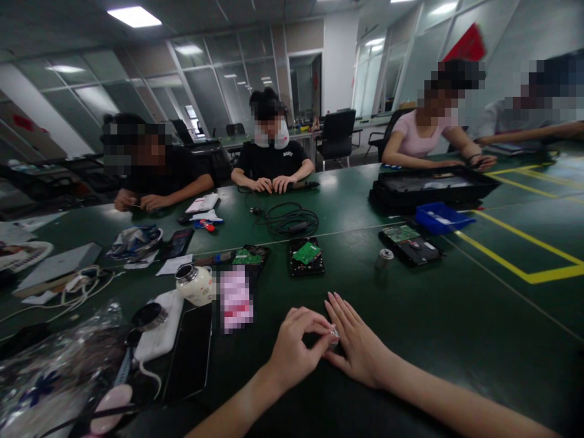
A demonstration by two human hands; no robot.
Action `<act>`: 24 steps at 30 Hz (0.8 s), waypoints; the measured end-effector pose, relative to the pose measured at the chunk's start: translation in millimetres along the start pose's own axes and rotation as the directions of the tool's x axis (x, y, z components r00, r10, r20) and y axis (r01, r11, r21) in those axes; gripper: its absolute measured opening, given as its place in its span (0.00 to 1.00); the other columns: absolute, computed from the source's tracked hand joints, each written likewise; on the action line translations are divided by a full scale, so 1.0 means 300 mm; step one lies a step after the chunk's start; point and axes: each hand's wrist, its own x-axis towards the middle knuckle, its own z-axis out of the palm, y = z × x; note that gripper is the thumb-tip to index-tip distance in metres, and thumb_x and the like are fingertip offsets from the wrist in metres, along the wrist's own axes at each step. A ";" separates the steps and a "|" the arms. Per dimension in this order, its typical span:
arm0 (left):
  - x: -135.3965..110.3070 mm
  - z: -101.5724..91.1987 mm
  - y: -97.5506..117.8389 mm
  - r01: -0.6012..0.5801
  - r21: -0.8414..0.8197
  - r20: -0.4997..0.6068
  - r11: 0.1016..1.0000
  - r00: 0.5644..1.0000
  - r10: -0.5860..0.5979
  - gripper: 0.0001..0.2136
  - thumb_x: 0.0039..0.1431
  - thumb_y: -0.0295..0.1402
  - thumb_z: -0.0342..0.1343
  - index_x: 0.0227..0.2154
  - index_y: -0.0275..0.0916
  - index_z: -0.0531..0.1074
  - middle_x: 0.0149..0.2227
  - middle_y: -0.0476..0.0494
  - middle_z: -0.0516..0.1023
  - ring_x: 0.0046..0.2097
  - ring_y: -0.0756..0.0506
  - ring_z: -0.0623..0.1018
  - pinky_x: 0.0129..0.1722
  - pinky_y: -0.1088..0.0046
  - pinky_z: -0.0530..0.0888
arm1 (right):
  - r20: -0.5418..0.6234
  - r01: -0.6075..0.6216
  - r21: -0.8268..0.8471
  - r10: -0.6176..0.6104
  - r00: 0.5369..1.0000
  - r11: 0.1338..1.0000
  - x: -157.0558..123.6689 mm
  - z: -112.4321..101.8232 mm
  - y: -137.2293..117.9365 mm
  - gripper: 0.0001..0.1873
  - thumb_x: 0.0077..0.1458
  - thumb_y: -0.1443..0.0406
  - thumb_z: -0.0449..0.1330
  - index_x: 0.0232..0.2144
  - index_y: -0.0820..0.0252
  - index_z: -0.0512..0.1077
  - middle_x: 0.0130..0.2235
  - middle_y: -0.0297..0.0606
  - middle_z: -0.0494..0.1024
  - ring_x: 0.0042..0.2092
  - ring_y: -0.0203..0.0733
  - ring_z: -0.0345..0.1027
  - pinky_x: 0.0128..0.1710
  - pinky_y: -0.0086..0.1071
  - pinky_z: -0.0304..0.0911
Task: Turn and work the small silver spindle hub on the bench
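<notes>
My left hand [298,344] is closed in a pinch, thumb and fingertips on a small shiny silvery piece [334,336] whose kind I cannot make out. Palm down on the green table [438,316], my right hand [360,347] lies open with its fingers stretched out. The shiny piece is right beside that hand, between its thumb and index finger. Beyond my hands sits a hard drive [314,267] with a green circuit board [307,252] on top. A small metal cylinder [384,258] stands farther right, near another hard drive [420,250].
At left are a cream jar [196,291], a dark phone [189,353], a white power bank [159,328] and crinkled plastic wrap [59,365]. A coiled black cable [292,220], blue tray [440,219] and black bin [429,188] lie farther off. Several people sit across the table.
</notes>
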 end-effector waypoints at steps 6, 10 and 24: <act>0.006 0.001 -0.013 0.027 -0.007 0.009 1.000 1.000 -0.027 0.04 0.55 0.28 0.63 0.29 0.41 0.74 0.32 0.49 0.81 0.37 0.45 0.78 0.41 0.67 0.72 | 0.029 -0.015 0.007 0.015 0.999 1.000 0.000 -0.003 0.000 0.46 0.60 0.45 0.50 0.66 0.76 0.48 0.68 0.59 0.41 0.69 0.59 0.33 0.66 0.51 0.45; 0.001 -0.001 -0.018 -0.030 -0.017 0.003 0.999 1.000 0.030 0.03 0.55 0.27 0.62 0.30 0.40 0.74 0.32 0.48 0.80 0.38 0.44 0.77 0.42 0.66 0.72 | 0.009 -0.006 0.006 0.006 1.000 1.000 -0.001 -0.003 0.000 0.45 0.60 0.45 0.50 0.66 0.75 0.47 0.69 0.57 0.40 0.69 0.58 0.33 0.66 0.51 0.45; -0.008 0.019 -0.030 -0.044 -0.030 -0.079 0.999 0.996 0.042 0.06 0.50 0.27 0.67 0.31 0.41 0.78 0.35 0.47 0.80 0.40 0.43 0.78 0.45 0.64 0.70 | 0.016 0.025 0.032 -0.026 1.000 0.999 0.004 -0.014 0.005 0.42 0.62 0.47 0.49 0.66 0.71 0.46 0.69 0.54 0.41 0.69 0.57 0.34 0.66 0.50 0.45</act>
